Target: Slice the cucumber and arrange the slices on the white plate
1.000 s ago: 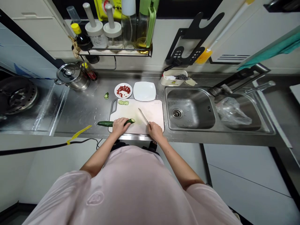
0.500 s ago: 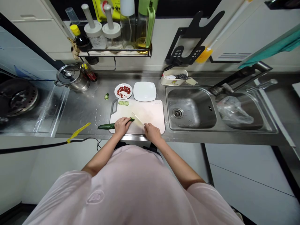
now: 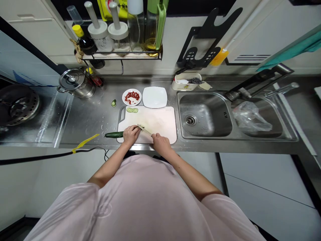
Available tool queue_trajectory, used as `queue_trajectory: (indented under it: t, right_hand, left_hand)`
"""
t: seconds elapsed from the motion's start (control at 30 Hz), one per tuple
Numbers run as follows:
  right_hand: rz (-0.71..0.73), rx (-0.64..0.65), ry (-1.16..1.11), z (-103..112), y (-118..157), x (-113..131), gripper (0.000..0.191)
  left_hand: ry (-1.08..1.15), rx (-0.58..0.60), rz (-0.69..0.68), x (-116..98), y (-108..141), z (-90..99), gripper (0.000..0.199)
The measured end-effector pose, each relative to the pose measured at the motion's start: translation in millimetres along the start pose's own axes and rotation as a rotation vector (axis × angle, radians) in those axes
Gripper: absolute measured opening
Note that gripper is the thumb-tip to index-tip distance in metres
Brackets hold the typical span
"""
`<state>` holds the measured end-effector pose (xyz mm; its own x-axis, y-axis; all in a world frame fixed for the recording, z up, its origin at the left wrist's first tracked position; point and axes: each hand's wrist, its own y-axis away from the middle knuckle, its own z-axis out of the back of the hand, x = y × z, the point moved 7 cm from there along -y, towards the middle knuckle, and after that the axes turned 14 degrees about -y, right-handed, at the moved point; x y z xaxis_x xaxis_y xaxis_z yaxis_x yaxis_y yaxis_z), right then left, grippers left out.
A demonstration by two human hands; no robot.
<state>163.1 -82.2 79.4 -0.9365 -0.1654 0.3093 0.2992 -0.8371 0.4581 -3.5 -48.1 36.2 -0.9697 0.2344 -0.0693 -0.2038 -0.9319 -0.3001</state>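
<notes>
My left hand (image 3: 130, 134) is wrapped round a dark green cucumber (image 3: 114, 135) lying across the left part of a white cutting board (image 3: 163, 120). In my right hand (image 3: 161, 144) is a knife (image 3: 145, 130), its blade slanting up and left to the cucumber's end beside my left fingertips. Several pale cucumber slices (image 3: 132, 110) lie in an overlapping row at the board's top left. Behind the board are a small plate of chopped red pieces (image 3: 132, 97) and a bare white square plate (image 3: 154, 97). A small cucumber scrap (image 3: 113, 103) lies on the counter.
To the right is a double sink (image 3: 205, 115) with a plastic bag (image 3: 250, 117) in its far basin. At the back left stands a lidded steel pot (image 3: 76, 83). A rack (image 3: 122, 57) of bottles and jars hangs above, and a yellow-tagged cable (image 3: 85, 141) crosses at the left front.
The knife has tilted and moved left, so its blade is now at the cucumber's end by my left fingers. My right hand has shifted slightly left with it.
</notes>
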Motion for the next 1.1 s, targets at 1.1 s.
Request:
queue_trajectory:
  t: [1.1]
  right_hand:
    - [0.022,0.018,-0.004,-6,0,15,0.025]
  left_hand:
    - [-0.028,0.051,-0.019,-5,5,-5.0,0.023]
